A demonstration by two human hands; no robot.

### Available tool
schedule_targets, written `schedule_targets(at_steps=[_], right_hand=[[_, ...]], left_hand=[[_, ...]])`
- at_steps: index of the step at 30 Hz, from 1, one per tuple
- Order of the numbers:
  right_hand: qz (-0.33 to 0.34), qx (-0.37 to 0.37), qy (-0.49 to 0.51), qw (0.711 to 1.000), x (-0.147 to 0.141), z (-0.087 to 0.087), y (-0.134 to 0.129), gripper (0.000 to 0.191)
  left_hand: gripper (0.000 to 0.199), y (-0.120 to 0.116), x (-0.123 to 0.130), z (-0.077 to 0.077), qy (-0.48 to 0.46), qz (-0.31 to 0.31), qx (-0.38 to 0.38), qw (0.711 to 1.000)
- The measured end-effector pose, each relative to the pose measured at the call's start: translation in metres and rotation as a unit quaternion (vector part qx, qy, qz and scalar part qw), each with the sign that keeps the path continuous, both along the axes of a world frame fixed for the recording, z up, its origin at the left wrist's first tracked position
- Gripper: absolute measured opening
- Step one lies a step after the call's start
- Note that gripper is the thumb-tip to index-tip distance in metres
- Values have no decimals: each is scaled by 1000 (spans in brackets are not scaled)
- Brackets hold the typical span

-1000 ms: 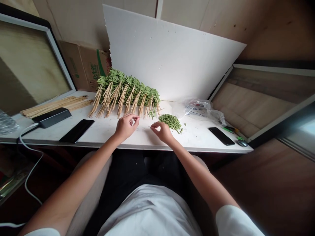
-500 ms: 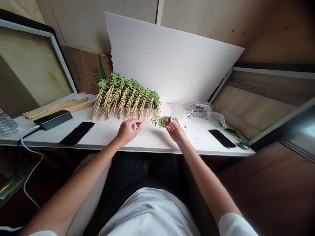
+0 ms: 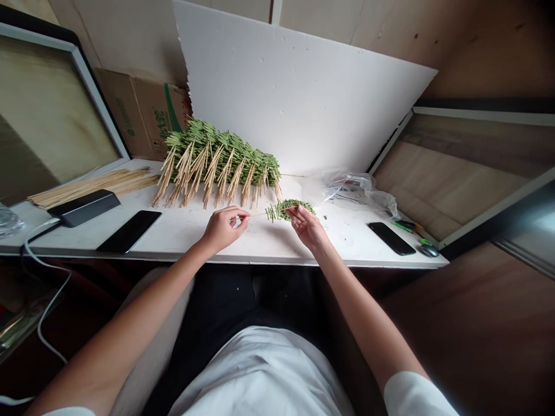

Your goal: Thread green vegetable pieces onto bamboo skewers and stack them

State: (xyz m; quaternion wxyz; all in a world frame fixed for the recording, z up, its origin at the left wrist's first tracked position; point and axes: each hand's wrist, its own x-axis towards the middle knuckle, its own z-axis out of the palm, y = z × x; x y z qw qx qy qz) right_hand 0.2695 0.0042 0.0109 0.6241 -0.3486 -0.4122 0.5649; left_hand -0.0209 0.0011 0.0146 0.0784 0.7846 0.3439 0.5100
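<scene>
My left hand (image 3: 226, 229) pinches the bare end of a thin wooden skewer (image 3: 258, 215) between thumb and fingers. Several short green bean pieces (image 3: 272, 212) are threaded side by side along it, and its far end points right. At that end is my right hand (image 3: 307, 225), palm turned up, with thumb and fingertips pressed together. Whatever lies between those fingertips is too small to make out. Just behind the right fingertips, a small heap of loose cut green bean pieces (image 3: 299, 203) lies on the white table (image 3: 260, 245).
Finished bean skewers (image 3: 225, 153) are stacked at the back left. Bare skewers (image 3: 95, 186), a black box with a cable (image 3: 84, 207) and a phone (image 3: 130, 231) lie left. Right are a plastic bag (image 3: 355, 188), another phone (image 3: 391, 238) and a white board (image 3: 303, 104) behind.
The view has tilted and shifted slightly. My right fingertips have shifted a little at the skewer's far end, where the skewer now shows more plainly. The left hand keeps its pinch.
</scene>
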Motion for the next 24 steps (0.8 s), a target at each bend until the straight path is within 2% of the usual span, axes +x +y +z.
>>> schedule_targets(at_steps=[15,24], right_hand=[[-59,31,-57,996,0,-3,2,35],[-91,25,-45,995,-13,4,-9,37]], left_hand=[[12,-2,-1,2,18,4,11,1000],[13,-2,-1,1,19,-2,21,1000]])
